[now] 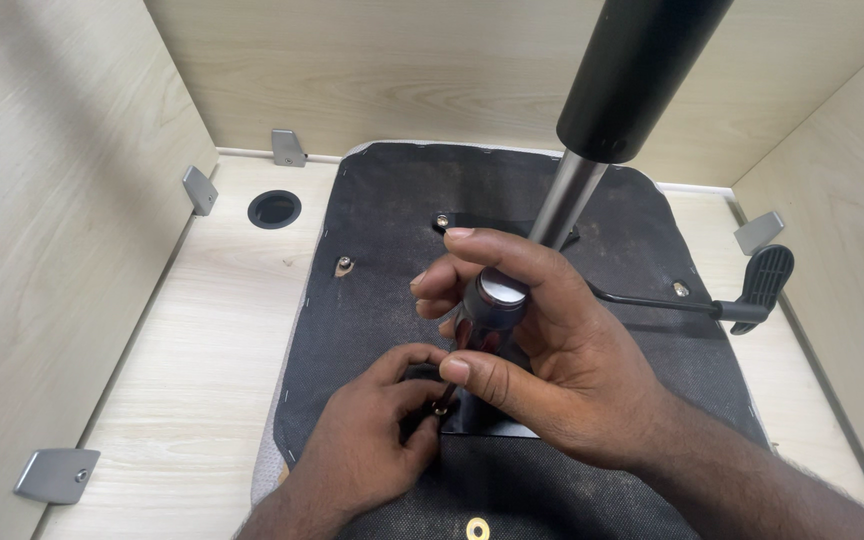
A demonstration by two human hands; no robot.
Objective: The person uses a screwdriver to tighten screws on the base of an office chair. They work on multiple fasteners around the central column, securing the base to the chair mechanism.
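A pale wood-grain counter (pixel 202 350) is walled in by panels of the same wood on the left (pixel 42 230), at the back (pixel 382 70) and on the right (pixel 842 200). Grey metal brackets sit where the panels meet the surface: one at the front left (pixel 55 474), one further back on the left (pixel 199 189), one at the back (pixel 288 148) and one on the right (pixel 758 231). A round black cable hole (pixel 274 209) lies near the back-left corner, just beside the dark seat.
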